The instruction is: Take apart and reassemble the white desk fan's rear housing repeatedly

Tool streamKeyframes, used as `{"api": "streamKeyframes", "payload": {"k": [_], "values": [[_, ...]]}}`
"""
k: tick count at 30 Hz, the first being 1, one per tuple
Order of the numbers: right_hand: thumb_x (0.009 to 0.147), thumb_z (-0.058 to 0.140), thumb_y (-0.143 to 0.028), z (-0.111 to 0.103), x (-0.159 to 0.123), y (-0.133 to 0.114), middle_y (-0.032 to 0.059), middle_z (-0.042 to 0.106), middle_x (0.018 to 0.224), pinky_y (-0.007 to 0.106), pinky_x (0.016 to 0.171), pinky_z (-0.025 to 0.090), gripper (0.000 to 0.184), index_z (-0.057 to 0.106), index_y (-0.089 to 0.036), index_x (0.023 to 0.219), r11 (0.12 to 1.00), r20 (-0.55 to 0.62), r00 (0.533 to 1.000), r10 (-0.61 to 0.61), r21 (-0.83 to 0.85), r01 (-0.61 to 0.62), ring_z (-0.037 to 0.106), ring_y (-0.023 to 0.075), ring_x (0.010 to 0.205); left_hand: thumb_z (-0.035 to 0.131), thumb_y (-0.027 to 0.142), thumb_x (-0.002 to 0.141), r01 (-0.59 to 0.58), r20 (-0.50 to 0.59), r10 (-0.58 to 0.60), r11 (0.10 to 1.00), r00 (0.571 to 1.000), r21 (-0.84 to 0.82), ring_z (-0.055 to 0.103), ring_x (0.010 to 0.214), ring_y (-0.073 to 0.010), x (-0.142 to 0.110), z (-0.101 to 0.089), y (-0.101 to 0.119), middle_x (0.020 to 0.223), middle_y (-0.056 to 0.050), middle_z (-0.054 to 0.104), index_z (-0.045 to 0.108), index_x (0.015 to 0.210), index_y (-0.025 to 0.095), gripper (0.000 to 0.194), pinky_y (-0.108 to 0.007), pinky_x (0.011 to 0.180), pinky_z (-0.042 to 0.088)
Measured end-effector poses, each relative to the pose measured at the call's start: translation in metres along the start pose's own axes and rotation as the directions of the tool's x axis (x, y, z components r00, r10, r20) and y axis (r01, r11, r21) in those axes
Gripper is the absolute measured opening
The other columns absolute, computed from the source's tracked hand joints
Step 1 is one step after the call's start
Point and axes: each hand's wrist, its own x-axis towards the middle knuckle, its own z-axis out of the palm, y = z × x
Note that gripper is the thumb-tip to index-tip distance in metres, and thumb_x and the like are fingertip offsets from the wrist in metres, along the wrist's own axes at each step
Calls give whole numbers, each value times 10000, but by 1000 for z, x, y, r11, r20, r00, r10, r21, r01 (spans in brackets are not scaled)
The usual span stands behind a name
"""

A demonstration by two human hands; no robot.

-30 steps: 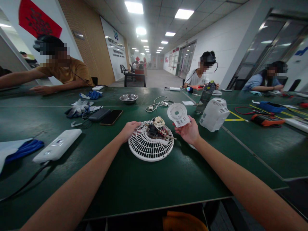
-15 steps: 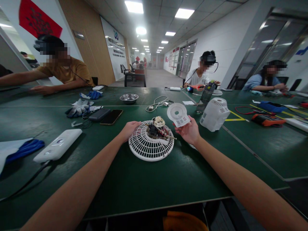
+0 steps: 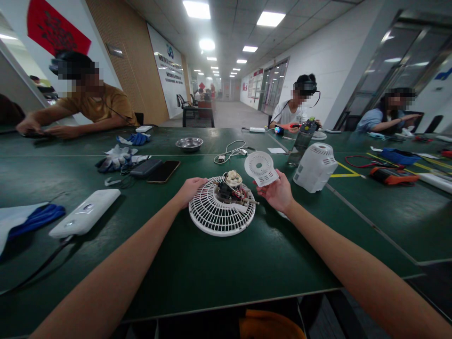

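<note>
A round white fan grille (image 3: 221, 225) lies on the green table in front of me, with an exposed motor and wiring (image 3: 231, 190) on top of it. My left hand (image 3: 191, 192) is closed on the grille's far left rim. Just right of the grille, my right hand (image 3: 277, 192) holds up a thin white vented plastic cover (image 3: 260, 165) by its lower edge, tilted toward me. The cover has a rounded top with slots and a hole in the middle. Beyond my right hand stands a white plastic housing (image 3: 314, 169).
A water bottle (image 3: 302, 141) stands behind the housing. A metal bowl (image 3: 189, 144), a coiled cable (image 3: 229, 153), a phone (image 3: 164, 172) and gloves (image 3: 118, 159) lie farther back. At left is a white power bank (image 3: 86, 214); at right, an orange multimeter (image 3: 391, 176). Several people sit across the table.
My hands, the grille and the cover stay almost still. Across the table, the person at left has drawn an arm in, and the person at right has raised a hand.
</note>
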Motion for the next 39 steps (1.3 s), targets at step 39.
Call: {"api": "streamKeyframes", "payload": {"k": [39], "values": [[812, 736, -348, 35, -24, 13, 78, 564, 1392, 551, 997, 479, 714, 421, -349, 1452, 313, 487, 759, -432, -708, 633, 565, 326, 1201, 911, 439, 548, -541, 320, 438, 638, 840, 547, 595, 1067, -363, -54, 31, 43, 1148, -154, 693, 695, 1192, 198, 721, -489, 1029, 398]]}}
